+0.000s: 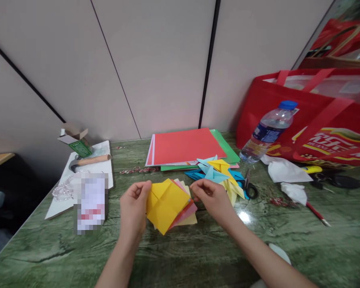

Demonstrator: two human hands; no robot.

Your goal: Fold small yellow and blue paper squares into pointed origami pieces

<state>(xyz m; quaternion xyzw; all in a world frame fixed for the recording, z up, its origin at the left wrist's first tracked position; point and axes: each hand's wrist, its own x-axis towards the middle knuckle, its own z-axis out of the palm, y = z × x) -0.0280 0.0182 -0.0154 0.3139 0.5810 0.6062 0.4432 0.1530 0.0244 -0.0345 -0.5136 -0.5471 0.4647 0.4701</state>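
My left hand [134, 206] pinches the left corner of a yellow sheet of folded paper [167, 204] between thumb and fingers. The sheet is tilted, and crease lines show at its upper left. Just past its right corner is my right hand [209, 196], fingers curled in a pinch; whether anything is between them is hidden. Behind the yellow sheet lies a fanned stack of pink, orange and cream papers [186, 216]. Beyond my right hand is a pile of folded blue and yellow paper shapes [214, 172], beside dark-handled scissors [251, 190].
Red and green sheets [189, 146] lie by the wall. A water bottle [267, 132] leans against a red bag [324, 116] at the right. Crumpled tissue [294, 193] and a red pen [316, 214] lie nearer. A white board [66, 192] with a wooden-handled tool [93, 160] and small box [78, 144] is left.
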